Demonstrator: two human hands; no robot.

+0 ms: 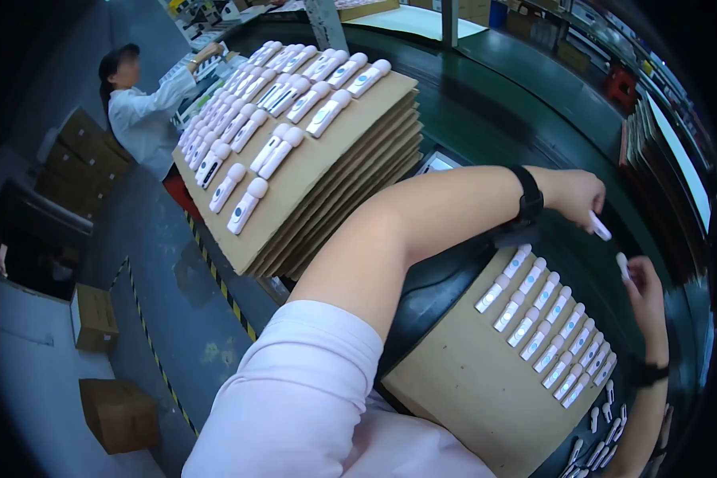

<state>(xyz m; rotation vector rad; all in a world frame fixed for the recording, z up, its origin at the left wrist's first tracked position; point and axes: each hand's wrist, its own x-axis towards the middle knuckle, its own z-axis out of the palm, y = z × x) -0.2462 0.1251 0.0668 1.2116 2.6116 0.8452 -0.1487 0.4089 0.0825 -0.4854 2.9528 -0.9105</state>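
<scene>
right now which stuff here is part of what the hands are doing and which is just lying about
In use:
left hand holding a white device
right hand holding another device
cardboard sheet with device rows

Lying about:
cardboard stack
floor boxes

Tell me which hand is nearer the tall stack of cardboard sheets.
Left. The left hand reaches past the stack of cardboard sheets, off its right side, holding a small white piece. The right hand is lower and farther right.

Matt brown cardboard sheets (462, 382) carry smooth, glossy white plastic devices (534, 315); the dark green worktop (502, 119) has a slight sheen.
</scene>
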